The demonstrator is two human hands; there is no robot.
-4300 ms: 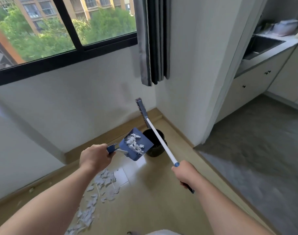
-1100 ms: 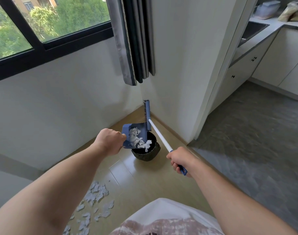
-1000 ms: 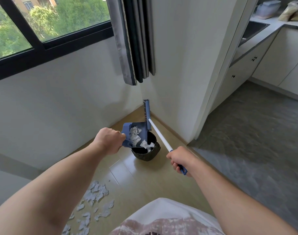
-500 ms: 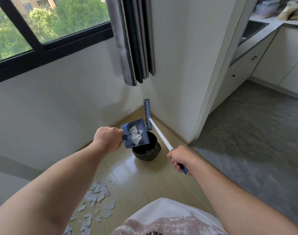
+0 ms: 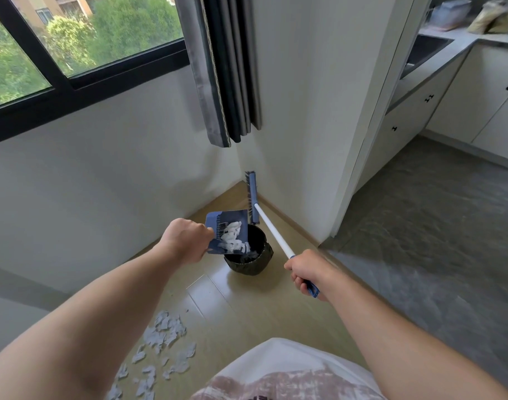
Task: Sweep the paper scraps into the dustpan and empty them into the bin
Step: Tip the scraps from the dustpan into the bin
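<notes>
Dustpan [image 5: 241,219] tilted steeper over bin [image 5: 251,265], left hand [image 5: 186,241] gripping it; right hand's [image 5: 307,274] fingers [image 5: 300,281] clench broom [image 5: 271,230].

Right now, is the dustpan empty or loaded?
Loaded: the dustpan, tilted by the left hand, has white paper scraps piled at its lower edge over the mouth of the black bin.
</notes>
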